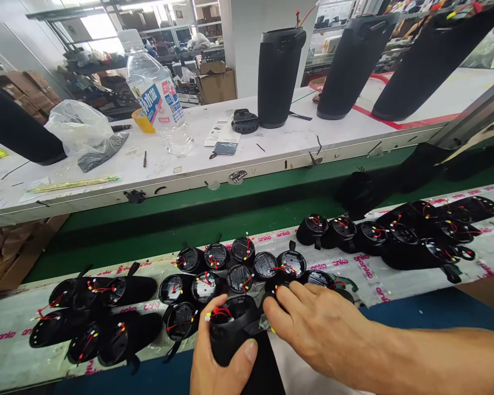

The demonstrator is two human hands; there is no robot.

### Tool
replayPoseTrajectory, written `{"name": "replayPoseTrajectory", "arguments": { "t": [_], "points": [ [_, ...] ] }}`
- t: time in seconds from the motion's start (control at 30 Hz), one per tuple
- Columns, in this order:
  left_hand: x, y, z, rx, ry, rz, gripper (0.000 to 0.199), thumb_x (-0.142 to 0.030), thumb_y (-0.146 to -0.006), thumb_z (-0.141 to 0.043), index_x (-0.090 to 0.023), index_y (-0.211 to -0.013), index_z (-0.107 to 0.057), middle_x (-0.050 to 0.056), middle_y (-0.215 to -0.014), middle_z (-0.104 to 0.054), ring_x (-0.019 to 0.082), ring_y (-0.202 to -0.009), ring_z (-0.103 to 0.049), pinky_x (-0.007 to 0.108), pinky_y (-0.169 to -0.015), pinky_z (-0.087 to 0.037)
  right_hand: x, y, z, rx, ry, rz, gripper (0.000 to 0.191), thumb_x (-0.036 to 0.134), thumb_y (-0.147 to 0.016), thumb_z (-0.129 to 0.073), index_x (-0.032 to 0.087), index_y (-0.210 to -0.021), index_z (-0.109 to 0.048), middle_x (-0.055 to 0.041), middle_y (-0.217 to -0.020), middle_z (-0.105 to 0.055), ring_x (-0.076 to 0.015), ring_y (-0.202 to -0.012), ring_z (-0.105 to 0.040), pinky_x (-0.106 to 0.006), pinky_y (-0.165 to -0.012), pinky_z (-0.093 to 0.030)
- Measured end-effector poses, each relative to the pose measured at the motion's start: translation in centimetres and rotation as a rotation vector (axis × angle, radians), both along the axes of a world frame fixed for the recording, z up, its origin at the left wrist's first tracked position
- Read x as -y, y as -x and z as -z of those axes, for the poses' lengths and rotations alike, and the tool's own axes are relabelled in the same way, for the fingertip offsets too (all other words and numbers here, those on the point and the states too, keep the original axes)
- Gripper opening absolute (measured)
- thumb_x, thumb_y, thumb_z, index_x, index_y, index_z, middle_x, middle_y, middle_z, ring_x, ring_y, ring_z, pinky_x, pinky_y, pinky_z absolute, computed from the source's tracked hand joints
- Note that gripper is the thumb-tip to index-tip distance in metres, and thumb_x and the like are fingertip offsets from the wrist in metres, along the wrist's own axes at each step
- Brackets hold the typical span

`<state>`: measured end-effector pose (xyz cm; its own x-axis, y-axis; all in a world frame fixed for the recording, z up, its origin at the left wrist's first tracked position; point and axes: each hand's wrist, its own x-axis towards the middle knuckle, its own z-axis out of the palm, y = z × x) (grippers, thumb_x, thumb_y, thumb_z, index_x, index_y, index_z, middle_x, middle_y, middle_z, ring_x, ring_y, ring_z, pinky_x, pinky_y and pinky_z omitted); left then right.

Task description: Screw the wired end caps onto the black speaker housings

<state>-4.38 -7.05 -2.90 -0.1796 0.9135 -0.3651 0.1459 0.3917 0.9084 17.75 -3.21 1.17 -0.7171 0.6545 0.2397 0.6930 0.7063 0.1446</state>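
My left hand [220,359] is wrapped round a black cylindrical speaker body [234,343], low in front of me. Its open top is tilted towards me, and red wires [221,314] with small white and yellow plugs poke out of it. Beside its rim, to the right, my right hand [302,318] has its fingers curled down and closed. What those fingers grip is hidden; a short black strap [253,327] runs from the speaker body towards them. Just beyond both hands stand several similar speaker bodies [239,278] with wires on their tops.
More speaker bodies lie at left [127,288] and right [370,236] on the film-covered bench [8,334]. Across a green gap, a white shelf [214,164] holds a plastic bottle [156,99], a clear bag [80,123], a black round part [245,120] and upright speakers [279,79].
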Motion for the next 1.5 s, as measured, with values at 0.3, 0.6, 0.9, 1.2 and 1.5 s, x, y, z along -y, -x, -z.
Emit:
{"name": "replayPoseTrajectory", "arguments": {
  "t": [0.3,0.6,0.9,1.2,1.5],
  "points": [
    [-0.3,-0.5,-0.6,-0.056,-0.012,-0.032,0.077,-0.06,-0.069,-0.083,-0.022,-0.134,-0.065,0.01,-0.125,-0.081,0.037,-0.118,-0.073,0.044,-0.107,-0.049,0.1,0.1,0.6,-0.014,-0.008,0.02,0.043,0.01,-0.073,-0.067,0.02,-0.113,-0.054,-0.0009,-0.082,-0.061,-0.0223,-0.066,-0.054,-0.036,-0.056,-0.034],
    [-0.2,-0.9,-1.1,-0.172,-0.003,-0.061,0.066,-0.054,-0.067,-0.081,-0.024,-0.125,-0.069,0.009,-0.113,-0.082,0.038,-0.104,-0.076,0.049,-0.097,-0.055,0.5,0.3,1.0,0.05,-0.006,0.029,0.048,0.013,-0.073,-0.069,0.016,-0.12,-0.056,-0.0019,-0.083,-0.06,-0.0228,-0.066,-0.055,-0.036,-0.053,-0.033],
    [-0.2,-0.6,-0.6,-0.085,-0.003,-0.077,0.073,-0.063,-0.07,-0.082,-0.023,-0.129,-0.067,0.009,-0.119,-0.081,0.036,-0.111,-0.072,0.044,-0.101,-0.052,0.3,0.7,0.1,0.033,0.007,0.05,0.05,0.01,-0.068,-0.066,0.017,-0.116,-0.056,-0.0014,-0.082,-0.06,-0.0234,-0.065,-0.057,-0.036,-0.052,-0.036],
    [-0.6,-1.1,-1.3,-0.111,0.046,-0.081,0.074,-0.062,-0.072,-0.078,-0.019,-0.13,-0.065,0.015,-0.124,-0.078,0.043,-0.119,-0.068,0.053,-0.106,-0.046,0.6,0.8,1.2,0.076,0.009,0.073,0.047,0.012,-0.074,-0.069,0.016,-0.12,-0.06,-0.002,-0.084,-0.058,-0.0225,-0.068,-0.053,-0.036,-0.055,-0.036],
    [-0.9,-1.8,-2.4,-0.173,0.055,-0.087,0.07,-0.057,-0.068,-0.073,-0.018,-0.126,-0.064,0.017,-0.122,-0.076,0.044,-0.116,-0.068,0.057,-0.105,-0.045,0.7,1.1,1.4,0.081,-0.07,0.05,0.046,0.013,-0.074,-0.065,0.013,-0.12,-0.061,-0.0026,-0.081,-0.057,-0.0237,-0.065,-0.054,-0.037,-0.052,-0.037]
  ]
}}
